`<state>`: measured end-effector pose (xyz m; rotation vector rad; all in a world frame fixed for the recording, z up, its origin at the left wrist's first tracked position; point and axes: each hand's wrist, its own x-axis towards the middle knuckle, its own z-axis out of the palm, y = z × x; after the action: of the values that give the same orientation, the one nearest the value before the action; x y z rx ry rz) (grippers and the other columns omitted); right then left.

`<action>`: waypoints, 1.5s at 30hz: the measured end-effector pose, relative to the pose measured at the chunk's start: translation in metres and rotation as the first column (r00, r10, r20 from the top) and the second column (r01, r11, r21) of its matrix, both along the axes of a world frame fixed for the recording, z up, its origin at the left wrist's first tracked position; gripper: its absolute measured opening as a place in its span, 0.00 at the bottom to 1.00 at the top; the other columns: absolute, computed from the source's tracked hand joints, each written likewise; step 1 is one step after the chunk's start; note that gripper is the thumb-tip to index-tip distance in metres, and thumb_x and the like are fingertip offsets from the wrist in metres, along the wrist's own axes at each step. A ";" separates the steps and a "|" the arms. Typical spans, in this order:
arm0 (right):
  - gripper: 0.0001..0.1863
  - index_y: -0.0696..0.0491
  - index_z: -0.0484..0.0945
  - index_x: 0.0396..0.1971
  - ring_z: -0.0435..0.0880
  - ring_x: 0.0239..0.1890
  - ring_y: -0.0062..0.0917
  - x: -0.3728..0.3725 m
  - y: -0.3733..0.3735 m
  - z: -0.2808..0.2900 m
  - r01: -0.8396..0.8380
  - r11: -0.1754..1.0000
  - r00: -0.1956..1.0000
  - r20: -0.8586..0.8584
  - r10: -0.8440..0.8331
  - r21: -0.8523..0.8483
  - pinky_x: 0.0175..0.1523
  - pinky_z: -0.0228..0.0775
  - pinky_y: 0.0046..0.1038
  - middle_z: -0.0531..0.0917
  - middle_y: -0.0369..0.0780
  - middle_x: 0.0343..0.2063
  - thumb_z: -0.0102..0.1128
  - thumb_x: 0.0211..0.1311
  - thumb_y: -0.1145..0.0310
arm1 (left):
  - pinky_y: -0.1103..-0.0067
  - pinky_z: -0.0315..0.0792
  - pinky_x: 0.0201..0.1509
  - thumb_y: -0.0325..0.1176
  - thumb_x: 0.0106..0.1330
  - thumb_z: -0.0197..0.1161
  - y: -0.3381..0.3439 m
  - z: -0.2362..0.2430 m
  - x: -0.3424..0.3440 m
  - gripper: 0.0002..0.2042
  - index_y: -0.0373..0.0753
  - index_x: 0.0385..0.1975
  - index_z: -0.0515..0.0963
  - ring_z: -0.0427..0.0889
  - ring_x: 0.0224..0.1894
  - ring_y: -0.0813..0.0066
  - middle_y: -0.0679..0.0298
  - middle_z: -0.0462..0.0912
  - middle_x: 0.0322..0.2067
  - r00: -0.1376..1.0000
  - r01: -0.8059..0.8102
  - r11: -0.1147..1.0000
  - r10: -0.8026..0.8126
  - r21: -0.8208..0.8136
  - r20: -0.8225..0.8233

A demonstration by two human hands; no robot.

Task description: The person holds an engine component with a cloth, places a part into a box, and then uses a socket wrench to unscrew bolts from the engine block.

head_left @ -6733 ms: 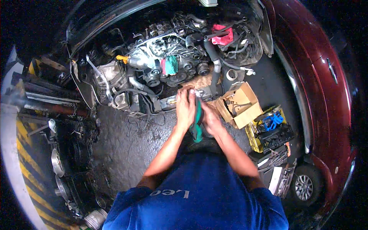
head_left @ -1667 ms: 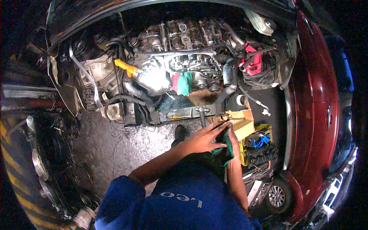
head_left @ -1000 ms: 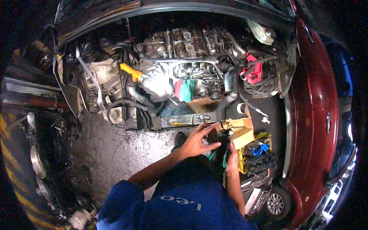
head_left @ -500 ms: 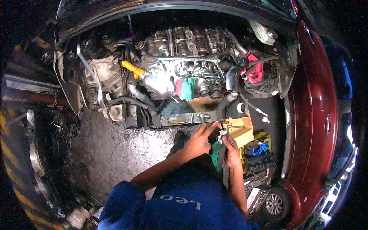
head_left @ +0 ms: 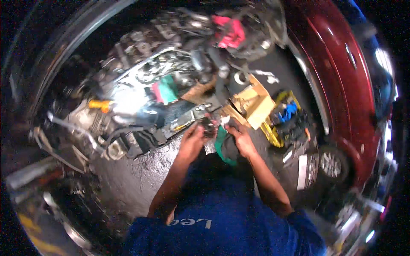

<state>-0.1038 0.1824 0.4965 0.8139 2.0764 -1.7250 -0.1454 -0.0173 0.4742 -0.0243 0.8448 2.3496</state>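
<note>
L hand (head_left: 192,141) grips blurry dark part (head_left: 208,127); R hand (head_left: 241,140) holds green cloth (head_left: 220,141). Part could drop to floor (head_left: 136,177) if L grip slips.

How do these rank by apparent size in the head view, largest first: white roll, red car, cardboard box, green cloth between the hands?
1. red car
2. cardboard box
3. green cloth, closer to the camera and blurred
4. white roll
</note>
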 end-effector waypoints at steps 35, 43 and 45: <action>0.27 0.59 0.74 0.51 0.81 0.44 0.51 0.203 0.280 -0.565 -0.115 0.993 0.922 0.368 0.120 -0.036 0.48 0.72 0.44 0.81 0.57 0.41 0.56 0.63 0.51 | 0.78 0.74 0.30 0.33 0.58 0.63 0.460 -0.672 -0.041 0.15 0.37 0.44 0.79 0.81 0.31 0.76 0.60 0.84 0.31 0.915 0.392 0.445 -0.283 -0.805 0.289; 0.25 0.61 0.74 0.47 0.81 0.41 0.49 0.208 0.297 -0.573 -0.091 0.996 0.958 0.273 0.088 -0.001 0.45 0.73 0.43 0.81 0.55 0.40 0.57 0.64 0.54 | 0.76 0.78 0.24 0.28 0.59 0.59 0.498 -0.771 -0.058 0.09 0.34 0.39 0.79 0.82 0.27 0.71 0.55 0.82 0.30 0.941 0.336 0.452 -0.114 -0.826 0.320; 0.23 0.61 0.74 0.45 0.81 0.40 0.49 0.207 0.307 -0.579 -0.091 0.996 0.961 0.262 0.084 0.013 0.43 0.73 0.43 0.81 0.54 0.38 0.58 0.64 0.55 | 0.76 0.78 0.24 0.28 0.60 0.59 0.505 -0.794 -0.057 0.09 0.34 0.38 0.79 0.82 0.26 0.70 0.55 0.82 0.30 0.954 0.293 0.461 -0.075 -0.838 0.292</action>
<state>0.1028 0.4891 -0.0823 0.8895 1.9296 -1.4617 -0.2029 0.4872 -0.3195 -0.5823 1.7552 1.4165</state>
